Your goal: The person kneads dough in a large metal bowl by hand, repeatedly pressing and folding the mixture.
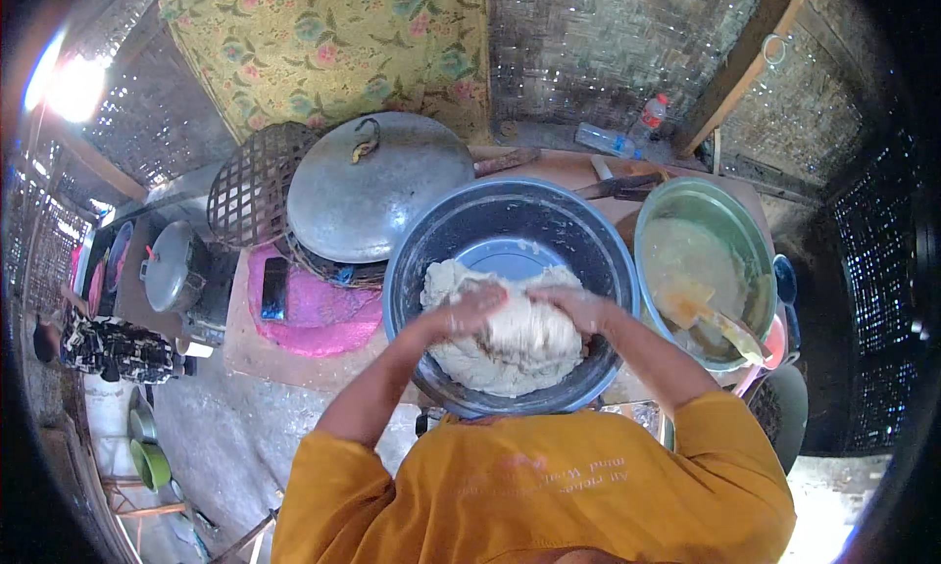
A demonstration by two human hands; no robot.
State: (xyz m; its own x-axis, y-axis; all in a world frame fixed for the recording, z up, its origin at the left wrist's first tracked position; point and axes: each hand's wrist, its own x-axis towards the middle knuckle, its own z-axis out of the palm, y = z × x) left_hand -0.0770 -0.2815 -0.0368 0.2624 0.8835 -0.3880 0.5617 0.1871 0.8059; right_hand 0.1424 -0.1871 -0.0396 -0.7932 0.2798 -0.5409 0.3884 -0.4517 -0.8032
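Observation:
A mass of pale, floury dough (510,353) lies in a large dark-blue basin (598,216) right in front of me. My left hand (475,309) presses on the dough's left upper side, its fingers curled into it and a bit smeared by motion. Across from it, my right hand (576,307) grips the dough from the right, with the fingertips partly hidden. Between the two hands the dough's surface is blurred. Flour and bits of dough stick to the basin's inner wall.
To the right stands a green basin (755,236) of cloudy liquid, with a ladle-like tool (730,334) across its rim. A big metal lid (392,187) leans at the left, near a woven basket (257,184). A phone (275,290) lies on pink material (333,337). Plastic bottles (608,141) lie behind.

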